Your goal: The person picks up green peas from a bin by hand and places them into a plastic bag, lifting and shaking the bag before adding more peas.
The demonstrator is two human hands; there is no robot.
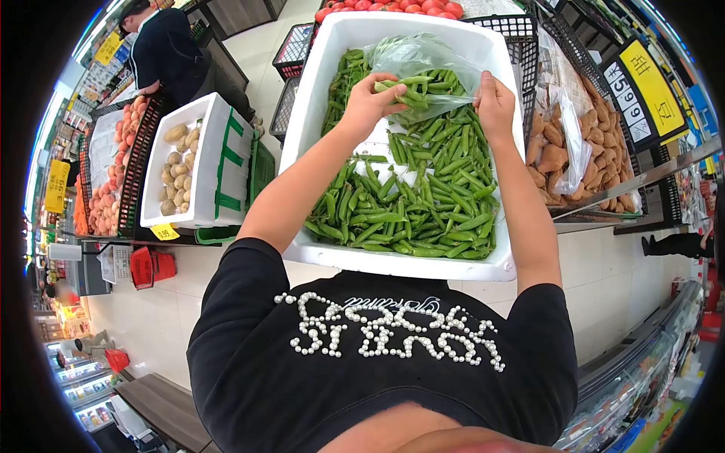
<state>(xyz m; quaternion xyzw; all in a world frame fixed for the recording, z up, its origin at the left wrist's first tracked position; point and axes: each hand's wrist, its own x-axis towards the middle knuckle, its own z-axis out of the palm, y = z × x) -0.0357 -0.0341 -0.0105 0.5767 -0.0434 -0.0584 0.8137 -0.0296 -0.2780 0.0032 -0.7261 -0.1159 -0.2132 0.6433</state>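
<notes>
The left hand [370, 98] is clenched around a small bunch of green pea pods [404, 81] and holds them at the mouth of a thin clear plastic bag [423, 57]. The right hand [495, 102] pinches the bag's edge to keep it open. The bag hangs over the far half of a white foam box [321, 128] and already has some pods in it. Loose pods cover the bottom of the box on the near side, with a bare white patch just under the left wrist. The film looks flimsy and is held at one side only, so the mouth could fold shut against the pods and tip a few out. Any that fall would most likely land back in the box, so little would be lost. A weightier risk is the pinch itself — as the bag grows heavier, the slick plastic could slide out of the right fingers. Pod tips pressed hard against the film might also puncture it. To the left stands a second white box of potatoes [177, 166], and brown roots [555, 151] are heaped in a crate to the right. A person in a dark top [170, 49] bends over the produce further off, well apart from both hands.
</notes>
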